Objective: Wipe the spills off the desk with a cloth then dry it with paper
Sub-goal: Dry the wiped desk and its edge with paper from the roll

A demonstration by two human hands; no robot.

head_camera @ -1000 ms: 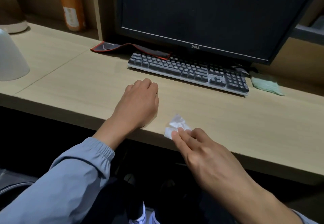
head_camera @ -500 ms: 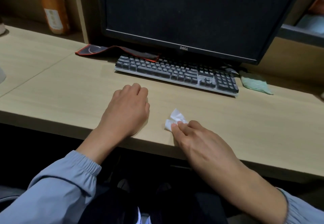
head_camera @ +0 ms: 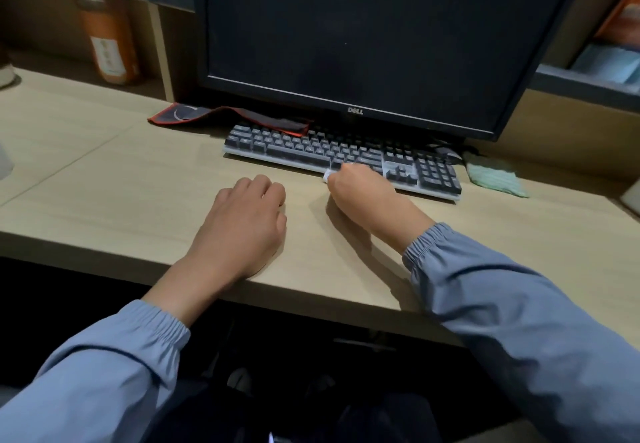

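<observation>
White paper [head_camera: 326, 175] — crumpled, at keyboard's edge; green cloth [head_camera: 496, 179] — far right.

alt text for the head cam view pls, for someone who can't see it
The right hand presses a scrap of white paper on a wooden desk just in front of a keyboard, while the left hand rests loosely curled beside it. A dark monitor stands behind, with a green cloth at the keyboard's right end.

Left hand [head_camera: 247, 224] rests loosely curled, palm down; right hand [head_camera: 360, 189] reaches forward, fingers closed.
</observation>
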